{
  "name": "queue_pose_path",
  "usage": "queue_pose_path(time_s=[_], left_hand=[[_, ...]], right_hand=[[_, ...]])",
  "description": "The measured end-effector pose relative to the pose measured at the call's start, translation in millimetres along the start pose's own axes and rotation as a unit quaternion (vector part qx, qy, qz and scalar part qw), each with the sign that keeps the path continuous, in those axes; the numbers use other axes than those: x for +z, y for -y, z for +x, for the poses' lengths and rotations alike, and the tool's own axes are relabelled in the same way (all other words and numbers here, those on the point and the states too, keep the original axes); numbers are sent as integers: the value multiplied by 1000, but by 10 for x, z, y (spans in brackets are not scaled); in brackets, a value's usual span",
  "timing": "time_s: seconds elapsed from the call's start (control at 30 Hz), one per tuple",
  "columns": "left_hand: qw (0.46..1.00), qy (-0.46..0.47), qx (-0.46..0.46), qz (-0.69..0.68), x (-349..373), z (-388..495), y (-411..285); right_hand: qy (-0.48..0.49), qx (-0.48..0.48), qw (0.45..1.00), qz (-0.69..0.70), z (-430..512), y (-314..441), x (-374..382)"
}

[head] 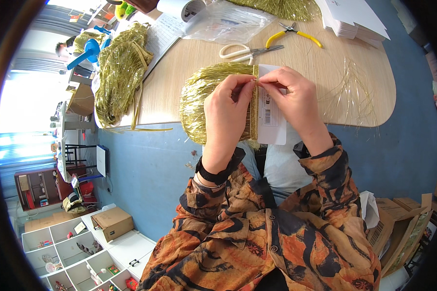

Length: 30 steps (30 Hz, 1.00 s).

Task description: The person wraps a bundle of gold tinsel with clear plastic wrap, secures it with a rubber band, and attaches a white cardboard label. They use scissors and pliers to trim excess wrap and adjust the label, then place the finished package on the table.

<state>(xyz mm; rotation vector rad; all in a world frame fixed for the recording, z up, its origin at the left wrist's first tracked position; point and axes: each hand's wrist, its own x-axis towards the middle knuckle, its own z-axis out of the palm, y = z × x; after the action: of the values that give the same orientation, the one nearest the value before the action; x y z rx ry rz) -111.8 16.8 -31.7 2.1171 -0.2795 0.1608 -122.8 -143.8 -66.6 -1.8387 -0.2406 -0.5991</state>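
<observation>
A bundle of gold tinsel fringe (196,98) lies at the near edge of the table, its gold braided band (254,123) running along a white backing card (273,134) that bears print and a barcode. My left hand (229,105) rests over the fringe, thumb and forefinger pinched at the upper part of the band. From the other side my right hand (291,94) reaches over the card, its thumb and forefinger meeting the left fingertips. A small thin piece, perhaps a tie, seems to be pinched between them; the fingers mostly hide it.
Beyond the bundle lie white-handled scissors (236,53) and yellow-handled pliers (295,34). A plastic bag (229,22) and stacked white cards (349,18) sit farther back. More gold fringe (122,76) is heaped at left; loose strands (349,94) lie at right. Another person (71,45) is far left.
</observation>
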Motion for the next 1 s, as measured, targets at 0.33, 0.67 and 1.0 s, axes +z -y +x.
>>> queue_pose_path(time_s=[0.33,0.67,1.0], left_hand=[[1000,3,-1,-1,8,3,-5],[1000,7,4,5,0,19,31],[999,10,34,35,7,40,13]], right_hand=[[-3,-31,999,-36,-10,-18,-7],[-1,-15,1000,-26,-5,-6,-15],[-1,-10,1000,3,13,-24,0]])
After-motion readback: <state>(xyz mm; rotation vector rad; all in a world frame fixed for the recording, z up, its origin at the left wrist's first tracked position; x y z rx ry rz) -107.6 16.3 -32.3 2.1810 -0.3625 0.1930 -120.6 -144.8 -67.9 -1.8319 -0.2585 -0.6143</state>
